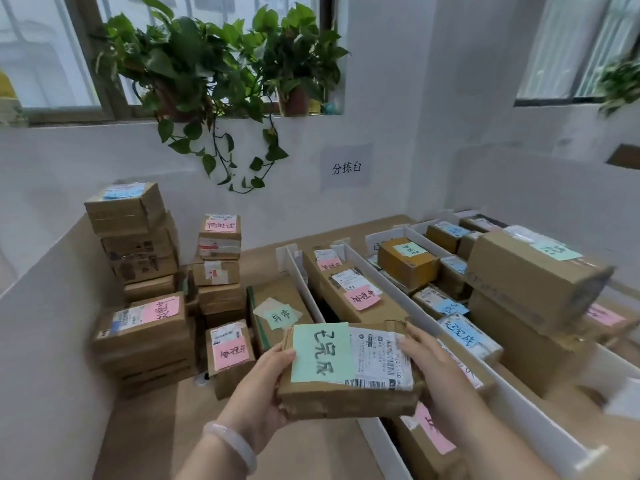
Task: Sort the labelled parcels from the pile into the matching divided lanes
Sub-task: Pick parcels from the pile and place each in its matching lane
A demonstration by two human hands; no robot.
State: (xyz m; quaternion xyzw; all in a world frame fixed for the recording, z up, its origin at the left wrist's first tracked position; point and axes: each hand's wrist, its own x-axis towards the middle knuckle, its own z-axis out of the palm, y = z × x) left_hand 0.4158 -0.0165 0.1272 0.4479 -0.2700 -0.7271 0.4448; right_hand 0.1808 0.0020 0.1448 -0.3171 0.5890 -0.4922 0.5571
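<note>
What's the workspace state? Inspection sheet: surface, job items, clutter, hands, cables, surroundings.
surface: tan table, with a white side board along its left.
job's things: held parcel carries a green note and a shipping label. The pile is stacked at left with pink and blue notes. White dividers form lanes at right, and lane parcels carry pink, blue and green notes.
clutter: nothing seen.
hands: left hand grips the parcel's left end, with a bracelet on the wrist. Right hand holds its right end.
cables: nothing seen.
surroundings: potted plants on the windowsill, paper sign on the white wall.
</note>
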